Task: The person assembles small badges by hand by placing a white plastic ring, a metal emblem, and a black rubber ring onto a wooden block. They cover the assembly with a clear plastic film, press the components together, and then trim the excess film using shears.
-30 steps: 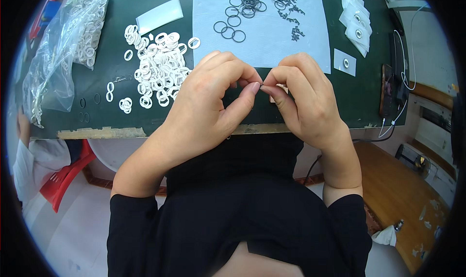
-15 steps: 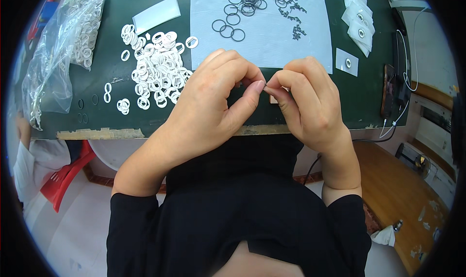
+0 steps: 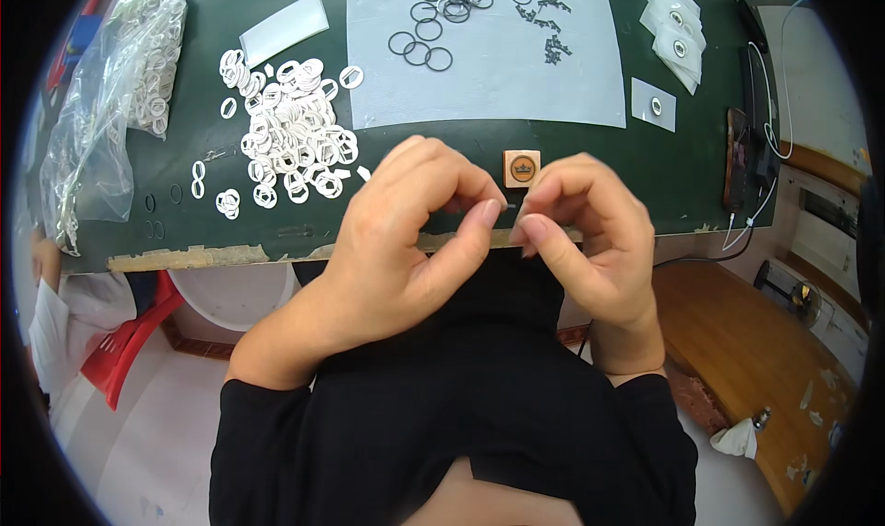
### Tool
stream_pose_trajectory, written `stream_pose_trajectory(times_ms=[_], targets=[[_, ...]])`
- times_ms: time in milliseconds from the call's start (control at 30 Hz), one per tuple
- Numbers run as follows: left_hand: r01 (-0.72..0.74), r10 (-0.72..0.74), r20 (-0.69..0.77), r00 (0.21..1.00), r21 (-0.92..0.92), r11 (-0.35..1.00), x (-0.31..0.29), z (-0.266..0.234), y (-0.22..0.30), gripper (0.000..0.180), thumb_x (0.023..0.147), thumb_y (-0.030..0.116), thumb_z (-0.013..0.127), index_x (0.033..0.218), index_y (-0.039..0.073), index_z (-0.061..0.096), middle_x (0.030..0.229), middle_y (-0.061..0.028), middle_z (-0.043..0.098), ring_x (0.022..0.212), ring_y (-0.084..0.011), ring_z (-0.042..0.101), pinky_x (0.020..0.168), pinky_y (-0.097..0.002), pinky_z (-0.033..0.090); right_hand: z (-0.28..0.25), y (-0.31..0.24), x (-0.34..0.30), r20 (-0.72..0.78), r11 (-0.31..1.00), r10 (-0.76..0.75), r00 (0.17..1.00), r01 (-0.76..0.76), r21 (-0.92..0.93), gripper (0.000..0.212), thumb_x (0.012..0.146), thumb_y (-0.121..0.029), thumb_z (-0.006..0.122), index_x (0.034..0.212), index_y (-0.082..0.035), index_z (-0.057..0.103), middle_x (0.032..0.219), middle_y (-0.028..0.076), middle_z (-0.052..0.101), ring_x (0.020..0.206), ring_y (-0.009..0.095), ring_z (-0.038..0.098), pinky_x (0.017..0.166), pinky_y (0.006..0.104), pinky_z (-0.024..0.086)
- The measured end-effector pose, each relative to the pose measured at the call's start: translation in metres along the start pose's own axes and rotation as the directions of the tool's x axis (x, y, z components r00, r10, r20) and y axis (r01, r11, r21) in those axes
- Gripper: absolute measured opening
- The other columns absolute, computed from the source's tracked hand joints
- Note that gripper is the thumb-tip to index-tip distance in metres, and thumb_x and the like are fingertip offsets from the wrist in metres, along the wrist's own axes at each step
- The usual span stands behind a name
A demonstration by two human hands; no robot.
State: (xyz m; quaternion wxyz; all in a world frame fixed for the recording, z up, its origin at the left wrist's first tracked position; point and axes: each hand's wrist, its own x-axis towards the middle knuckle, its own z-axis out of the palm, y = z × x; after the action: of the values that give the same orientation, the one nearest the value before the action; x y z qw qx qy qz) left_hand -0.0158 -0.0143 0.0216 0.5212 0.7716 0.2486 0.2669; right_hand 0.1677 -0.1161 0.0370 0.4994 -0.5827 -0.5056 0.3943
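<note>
The left hand (image 3: 495,208) pinches a tiny dark piece (image 3: 511,206), too small to make out, between thumb and forefinger above the near edge of the table (image 3: 687,180). Just beside it, the right hand (image 3: 595,240) curls loosely, thumb and forefinger parted; 1 wooden block (image 3: 522,169) sits just beyond the fingertips, with black rings (image 3: 439,59) farther back on a pale sheet (image 3: 553,102).

Crown emblem (image 3: 524,167) — on wooden block (image 3: 521,170)

Dark green table (image 3: 687,176): white ring pile (image 3: 293,120), pale sheet (image 3: 507,88), clear bag (image 3: 92,148), 1 wooden block (image 3: 522,169), phone (image 3: 736,157).
</note>
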Motion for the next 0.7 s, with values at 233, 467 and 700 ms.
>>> stream_pose_trajectory(times_ms=[233,467,700], targets=[[-0.049,0.050,0.020,0.999,-0.061,0.997,-0.001,0.012,0.003,0.010,0.085,-0.003,0.071,0.090,0.001,0.064,0.085,-0.0089,0.059,0.077,-0.0251,0.056,0.069,-0.0356,0.045,0.002,0.009,-0.015,0.048,0.902,0.160,0.986,-0.166,0.398,0.006,0.098,0.003,0.060,0.102,0.006,0.058,0.097,0.009,0.063,0.086,0.015,0.070,0.080,0.0282,0.058],[-0.050,0.051,0.020,0.999,-0.050,0.998,-0.002,0.014,0.006,0.011,0.084,-0.003,0.071,0.090,0.001,0.063,0.084,-0.0089,0.058,0.077,-0.0250,0.055,0.068,-0.0350,0.044,-0.003,0.006,-0.015,0.055,0.961,0.092,0.994,-0.103,0.258,0.005,0.097,0.003,0.062,0.100,0.006,0.058,0.099,0.010,0.060,0.087,0.015,0.070,0.081,0.0280,0.059],[-0.057,0.056,0.033,0.998,0.039,0.998,-0.003,0.011,0.005,0.012,0.083,-0.004,0.071,0.093,0.000,0.067,0.091,-0.0092,0.064,0.083,-0.0224,0.059,0.072,-0.0319,0.048,-0.003,0.004,-0.018,0.008,0.955,0.218,0.976,-0.215,0.204,0.005,0.099,0.000,0.062,0.099,0.004,0.059,0.090,0.005,0.058,0.073,0.006,0.064,0.065,0.0205,0.052]])
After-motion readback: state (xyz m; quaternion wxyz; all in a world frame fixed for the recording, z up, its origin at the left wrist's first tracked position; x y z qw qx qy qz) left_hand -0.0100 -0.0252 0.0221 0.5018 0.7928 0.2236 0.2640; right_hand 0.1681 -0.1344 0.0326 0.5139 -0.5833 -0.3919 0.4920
